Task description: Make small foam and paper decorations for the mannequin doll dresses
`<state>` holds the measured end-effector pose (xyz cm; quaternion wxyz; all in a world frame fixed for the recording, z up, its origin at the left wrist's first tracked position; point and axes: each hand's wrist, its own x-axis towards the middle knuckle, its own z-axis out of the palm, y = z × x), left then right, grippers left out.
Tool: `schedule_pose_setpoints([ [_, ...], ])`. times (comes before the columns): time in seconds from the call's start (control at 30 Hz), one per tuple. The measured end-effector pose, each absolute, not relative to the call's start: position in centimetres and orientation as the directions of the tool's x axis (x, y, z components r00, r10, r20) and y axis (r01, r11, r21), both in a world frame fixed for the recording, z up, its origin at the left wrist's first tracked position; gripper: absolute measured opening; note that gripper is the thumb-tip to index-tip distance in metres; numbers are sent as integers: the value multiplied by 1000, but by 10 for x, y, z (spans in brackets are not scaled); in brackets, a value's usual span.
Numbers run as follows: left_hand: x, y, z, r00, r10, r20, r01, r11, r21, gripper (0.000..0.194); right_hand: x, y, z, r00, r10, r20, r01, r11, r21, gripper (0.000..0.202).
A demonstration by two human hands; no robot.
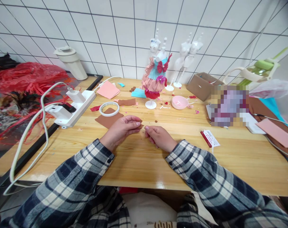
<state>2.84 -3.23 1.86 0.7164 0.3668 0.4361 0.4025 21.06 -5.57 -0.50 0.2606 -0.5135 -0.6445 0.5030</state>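
Observation:
Between the thumb and fingers of my left hand [124,129] is a small piece of brown paper [140,125]. My right hand [160,136] is closed in a pinch just to its right; whatever it holds is too small to name. A brown paper sheet [106,118] lies behind my left hand, with a white tape roll [109,114] resting partly on it. Farther back stands a small white mannequin on a round base [150,104], wearing a pink, blue and red paper dress [155,79].
A power strip [83,104] with plugs and cables lies at the left. A pink bowl [179,103], cardboard box [202,85] and red-and-white card [209,138] are on the right. Pink paper [108,90] and scraps lie farther back on the wooden table [139,171].

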Motion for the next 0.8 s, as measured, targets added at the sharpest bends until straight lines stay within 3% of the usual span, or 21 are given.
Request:
schedule_pose_setpoints([
  [0.8, 27, -30, 16, 283, 908, -309, -272, 385, 882, 21, 211, -55, -9, -333, 924, -188, 389, -47, -920, 50],
])
